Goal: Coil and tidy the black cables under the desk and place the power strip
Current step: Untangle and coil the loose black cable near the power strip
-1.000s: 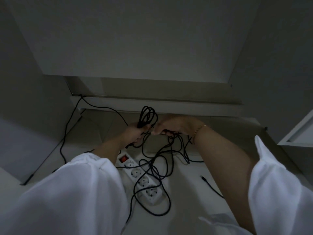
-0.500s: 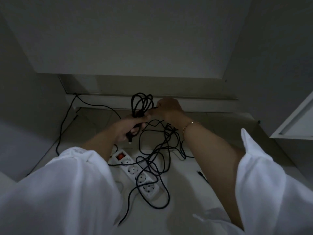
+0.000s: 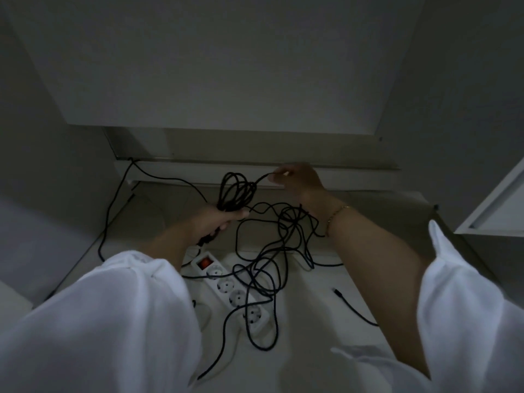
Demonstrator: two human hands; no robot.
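Right hand [image 3: 297, 181] now rearward, at baseboard [image 3: 175, 173] (pinching cable [image 3: 261, 179])

Dim, grainy, wide-angle edge distortion

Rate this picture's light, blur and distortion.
Head view: dim, underexposed, with a grey cast; the wide-angle lens bends the wall edges; black cables blend into one dark tangle; right hand slightly soft; white sleeves and power strip are the brightest parts; no glare.

Coil [image 3: 236, 191] above power strip [image 3: 235, 293], loose cables [image 3: 286, 245] right, draped over strip
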